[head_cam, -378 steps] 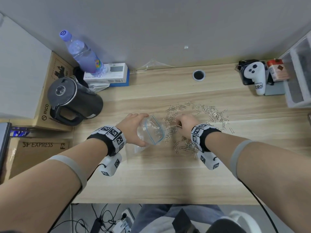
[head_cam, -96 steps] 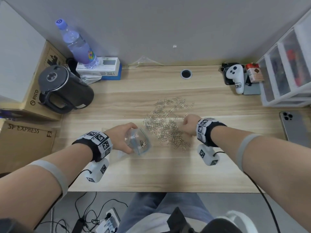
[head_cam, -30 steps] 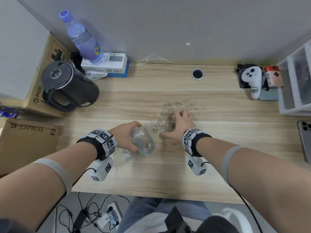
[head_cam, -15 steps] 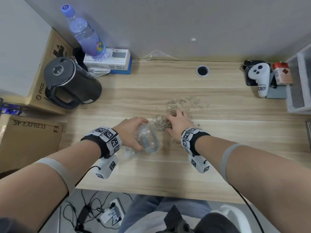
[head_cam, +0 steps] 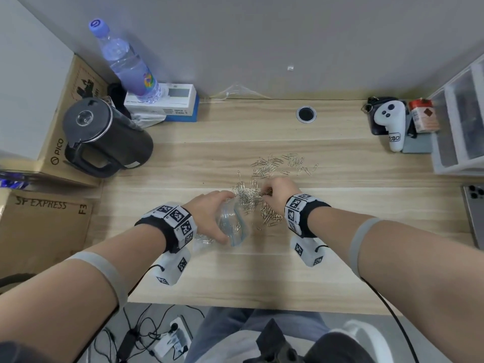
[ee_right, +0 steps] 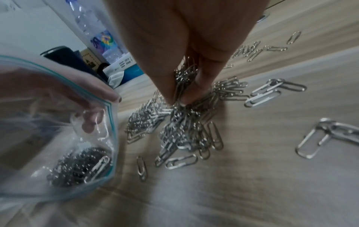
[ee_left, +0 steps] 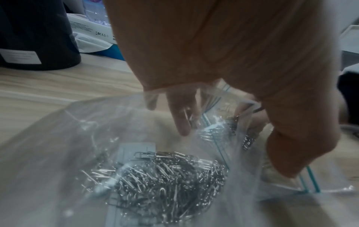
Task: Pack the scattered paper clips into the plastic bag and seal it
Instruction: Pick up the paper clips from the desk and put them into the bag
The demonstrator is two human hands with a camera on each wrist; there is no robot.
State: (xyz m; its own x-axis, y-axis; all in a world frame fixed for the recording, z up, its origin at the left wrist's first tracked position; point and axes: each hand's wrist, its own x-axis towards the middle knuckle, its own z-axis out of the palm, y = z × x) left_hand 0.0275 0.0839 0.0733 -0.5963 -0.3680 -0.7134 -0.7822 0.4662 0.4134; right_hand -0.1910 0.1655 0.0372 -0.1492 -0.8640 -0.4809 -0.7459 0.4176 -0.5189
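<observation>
My left hand (head_cam: pixel 209 208) grips a clear zip bag (head_cam: pixel 233 226) with a teal seal strip, holding its mouth open toward the right. A clump of silver paper clips (ee_left: pixel 165 172) lies inside the bag (ee_left: pixel 77 138). My right hand (head_cam: pixel 277 191) pinches a bunch of paper clips (ee_right: pixel 183 79) between thumb and fingers, just above a loose pile (ee_right: pixel 180 127) on the desk. The bag's mouth (ee_right: pixel 111 122) stands a short way left of that pile. More clips (head_cam: pixel 280 163) lie scattered farther back on the wooden desk (head_cam: pixel 262 271).
A black kettle (head_cam: pixel 104 137) stands at the left, with a water bottle (head_cam: pixel 125 58) and a white box (head_cam: pixel 167 100) behind it. A white controller (head_cam: pixel 390 121) and plastic drawers (head_cam: pixel 463 121) sit at the right. A phone (head_cam: pixel 475 208) lies at the right edge.
My right hand has gathered clips from the pile and now pinches a bunch near the bag's mouth. The loose pile has shrunk since the earliest frames, and the bag holds more clips.
</observation>
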